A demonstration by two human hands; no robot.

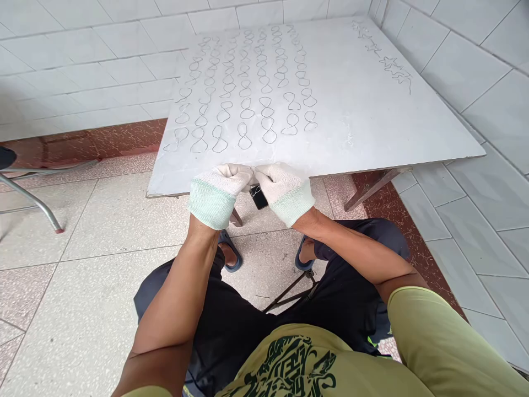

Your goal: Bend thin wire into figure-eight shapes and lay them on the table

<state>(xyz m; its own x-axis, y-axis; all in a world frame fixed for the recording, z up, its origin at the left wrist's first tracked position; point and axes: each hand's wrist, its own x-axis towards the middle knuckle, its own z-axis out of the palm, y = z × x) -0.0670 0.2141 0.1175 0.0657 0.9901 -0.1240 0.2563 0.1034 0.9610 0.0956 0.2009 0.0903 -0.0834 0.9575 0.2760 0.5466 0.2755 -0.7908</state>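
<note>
My left hand (223,184) and my right hand (285,184) both wear white knit gloves with pale green cuffs. They meet at the near edge of the white tabletop (363,121), fingers closed in a pinch. A piece of thin wire (256,193) shows just below the fingertips; most of it is hidden by the gloves. Beyond my hands, several figure-eight wire shapes (243,136) lie in rows across the tabletop's left half.
Star-like wire shapes (394,69) lie at the tabletop's far right. Tiled walls (467,71) border the back and right. Below my hands is a small black rectangular object (259,199). A metal-legged seat (41,204) stands at left; a wooden table leg (372,190) is at right.
</note>
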